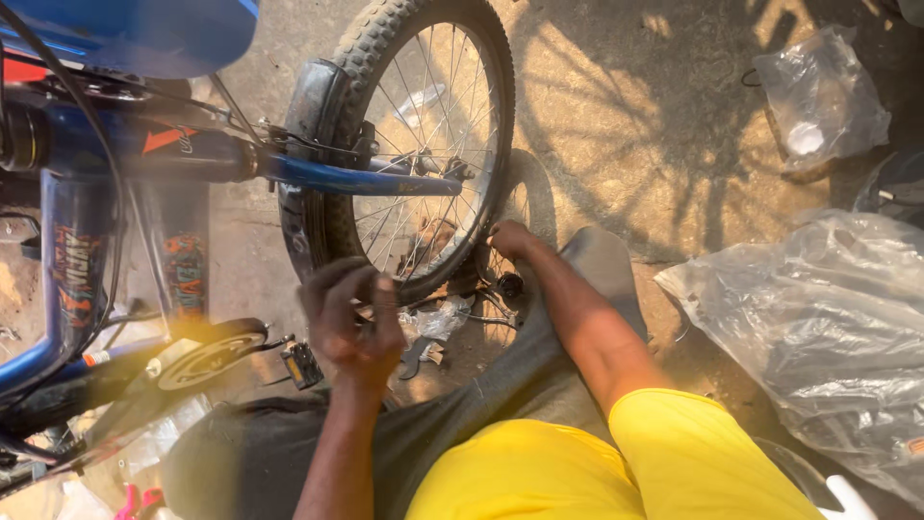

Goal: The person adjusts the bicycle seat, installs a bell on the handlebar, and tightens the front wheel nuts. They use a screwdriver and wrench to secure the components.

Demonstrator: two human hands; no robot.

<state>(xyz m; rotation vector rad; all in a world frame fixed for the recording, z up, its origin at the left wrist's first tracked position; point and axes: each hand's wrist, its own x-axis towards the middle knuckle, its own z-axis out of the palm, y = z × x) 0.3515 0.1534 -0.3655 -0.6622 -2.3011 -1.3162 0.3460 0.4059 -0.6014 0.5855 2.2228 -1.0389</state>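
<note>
Head view, knobby black bicycle wheel point(423, 144), silver spokes

Blue bicycle frame point(366, 178), black tyre point(332, 106), yellow shirt point(616, 462)

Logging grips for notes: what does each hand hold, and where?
Right hand grips the tyre at its lower edge. Left hand: fingers curled; cannot tell.

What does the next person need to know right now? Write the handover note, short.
Left hand: raised by the rear wheel, fingers curled; whether it holds anything small cannot be told.
Right hand: on the tyre's lower edge, behind the spokes.
Blue bicycle frame stands to the left; pedal and small parts lie on the ground under the wheel.
Done: wheel sits in the frame.
Left: unclear; the axle fastening is hidden.
</note>
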